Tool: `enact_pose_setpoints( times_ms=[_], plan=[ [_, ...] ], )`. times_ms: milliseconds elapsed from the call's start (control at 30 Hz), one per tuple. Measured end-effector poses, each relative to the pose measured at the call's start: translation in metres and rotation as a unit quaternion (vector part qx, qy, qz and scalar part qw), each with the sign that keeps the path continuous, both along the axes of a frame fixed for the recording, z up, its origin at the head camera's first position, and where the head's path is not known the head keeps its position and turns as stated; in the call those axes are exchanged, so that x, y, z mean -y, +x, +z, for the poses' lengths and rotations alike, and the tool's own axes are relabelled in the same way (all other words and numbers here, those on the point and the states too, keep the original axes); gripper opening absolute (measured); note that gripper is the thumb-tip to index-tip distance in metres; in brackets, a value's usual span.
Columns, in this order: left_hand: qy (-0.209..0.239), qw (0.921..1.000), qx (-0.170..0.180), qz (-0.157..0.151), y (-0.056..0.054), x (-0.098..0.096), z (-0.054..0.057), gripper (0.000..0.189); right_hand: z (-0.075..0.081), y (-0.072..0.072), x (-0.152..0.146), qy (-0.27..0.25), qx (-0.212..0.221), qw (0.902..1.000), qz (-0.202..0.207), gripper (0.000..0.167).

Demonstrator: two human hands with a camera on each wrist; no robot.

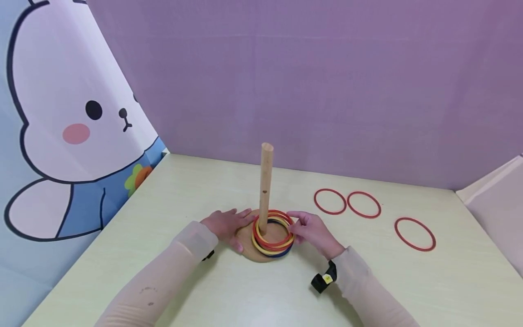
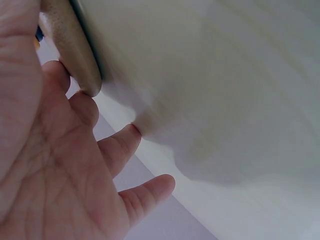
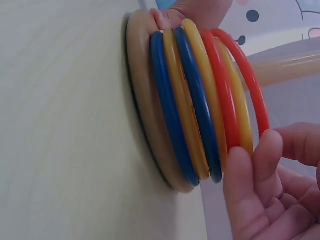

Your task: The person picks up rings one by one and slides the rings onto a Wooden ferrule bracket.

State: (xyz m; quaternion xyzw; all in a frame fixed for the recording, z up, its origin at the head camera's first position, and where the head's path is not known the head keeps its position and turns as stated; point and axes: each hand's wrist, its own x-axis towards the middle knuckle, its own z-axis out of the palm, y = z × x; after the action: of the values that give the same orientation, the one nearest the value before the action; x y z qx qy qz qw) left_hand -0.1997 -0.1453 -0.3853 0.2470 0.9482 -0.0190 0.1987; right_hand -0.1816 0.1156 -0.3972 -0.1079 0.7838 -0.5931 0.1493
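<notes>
A wooden post point(image 1: 266, 181) rises from a round wooden base point(image 1: 246, 240) on the table. Several blue, yellow and red rings lie stacked around the post; in the right wrist view a blue ring point(image 3: 167, 110) is lowest. My right hand point(image 1: 314, 231) pinches the topmost red ring point(image 3: 252, 82) at its right side. That ring is slightly tilted off the yellow ring point(image 3: 245, 125) below it. My left hand point(image 1: 224, 225) rests against the left side of the base, its fingers spread. In the left wrist view some fingertips touch the base's edge point(image 2: 75, 55).
Right of the stack, three red rings lie flat on the pale table point(image 1: 196, 181): a left one point(image 1: 315, 200), a middle one point(image 1: 348, 203) and a right one point(image 1: 416, 248). A purple cloth point(image 1: 327, 91) hangs behind, and a cartoon-printed cloth point(image 1: 61, 104) stands at the left.
</notes>
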Motion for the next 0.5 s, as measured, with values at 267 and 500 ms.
enact_pose_setpoints(
  times_ms=[267, 500],
  plan=[
    [-0.004, 1.0, 0.002, 0.007, -0.002, 0.0, -0.003, 0.103, 0.006, -0.015, -0.018, 0.062, -0.025, 0.9978, 0.005, 0.043],
    [0.002, 1.0, 0.006, 0.008, -0.002, 0.001, -0.002, 0.102, 0.007, -0.041, -0.048, 0.122, -0.071, 0.9899, -0.013, 0.043]
  ],
)
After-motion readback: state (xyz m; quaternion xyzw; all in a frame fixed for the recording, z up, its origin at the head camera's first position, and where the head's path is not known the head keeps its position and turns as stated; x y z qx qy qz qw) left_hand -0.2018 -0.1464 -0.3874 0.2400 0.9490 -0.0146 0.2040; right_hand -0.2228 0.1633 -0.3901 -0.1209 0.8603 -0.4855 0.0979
